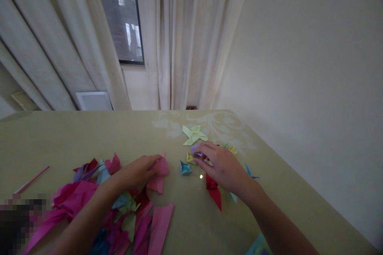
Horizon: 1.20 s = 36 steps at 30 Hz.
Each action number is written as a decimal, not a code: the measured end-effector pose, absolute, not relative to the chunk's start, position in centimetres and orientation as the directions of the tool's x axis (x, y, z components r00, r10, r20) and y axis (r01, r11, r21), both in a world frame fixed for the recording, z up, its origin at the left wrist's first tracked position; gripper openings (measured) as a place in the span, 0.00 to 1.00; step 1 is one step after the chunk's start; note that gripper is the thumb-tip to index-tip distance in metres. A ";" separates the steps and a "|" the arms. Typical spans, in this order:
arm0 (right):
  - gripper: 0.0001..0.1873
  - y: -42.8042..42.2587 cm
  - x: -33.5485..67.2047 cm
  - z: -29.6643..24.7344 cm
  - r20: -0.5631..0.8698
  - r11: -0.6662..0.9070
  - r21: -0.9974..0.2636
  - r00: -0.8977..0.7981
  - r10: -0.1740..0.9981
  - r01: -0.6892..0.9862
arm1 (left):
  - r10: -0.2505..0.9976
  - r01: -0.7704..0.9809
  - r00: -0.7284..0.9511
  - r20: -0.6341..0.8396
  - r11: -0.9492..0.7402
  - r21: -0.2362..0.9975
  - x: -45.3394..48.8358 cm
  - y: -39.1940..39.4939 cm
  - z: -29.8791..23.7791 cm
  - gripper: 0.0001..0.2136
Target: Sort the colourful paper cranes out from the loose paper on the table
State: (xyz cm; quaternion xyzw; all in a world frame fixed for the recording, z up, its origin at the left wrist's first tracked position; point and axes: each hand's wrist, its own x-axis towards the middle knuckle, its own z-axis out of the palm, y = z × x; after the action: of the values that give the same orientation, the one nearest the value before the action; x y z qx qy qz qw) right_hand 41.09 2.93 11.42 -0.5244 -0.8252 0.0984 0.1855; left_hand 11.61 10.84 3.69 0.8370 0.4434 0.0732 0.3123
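Note:
My left hand [149,169] is closed on a pink folded paper piece [161,166] at the right side of a heap of coloured paper. The fingers of my right hand [217,161] curl around a small purple folded paper piece [195,149], which they partly hide. A small yellow origami piece [189,158] and a blue one [185,168] sit just left of that hand. Beyond it lies a pale green origami star [195,133]. Under my right wrist a red paper crane [214,192] is partly covered.
A magenta crumpled sheet [76,197] and several folded scraps fill the table's left front. A thin pink stick [34,178] lies at far left. Blue folded paper [250,172] and yellow [232,150] lie right of my right hand. The wall [314,87] borders the table's right edge.

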 end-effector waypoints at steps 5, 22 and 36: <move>0.07 2.8 41.1 11.6 0.212 0.435 -0.344 -0.382 0.900 0.832 | 0.778 0.727 0.595 -0.203 -0.414 0.548 12.2 10.6 2.3 0.15; 0.07 2.2 40.7 11.9 0.230 0.470 -0.328 -0.413 0.881 0.819 | 0.883 0.790 0.398 -0.248 -0.192 0.582 12.5 10.5 1.2 0.28; 0.07 2.3 40.5 11.5 0.248 0.488 -0.339 -0.424 0.871 0.804 | 0.834 0.740 0.520 -0.187 -0.330 0.586 11.9 10.2 3.4 0.09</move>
State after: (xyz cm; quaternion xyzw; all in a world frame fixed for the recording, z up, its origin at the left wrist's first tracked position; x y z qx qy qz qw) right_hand 40.51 2.28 11.52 -0.4987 -0.8397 0.0842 0.1976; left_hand 11.91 10.21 3.39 0.8122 0.4846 0.0738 0.3164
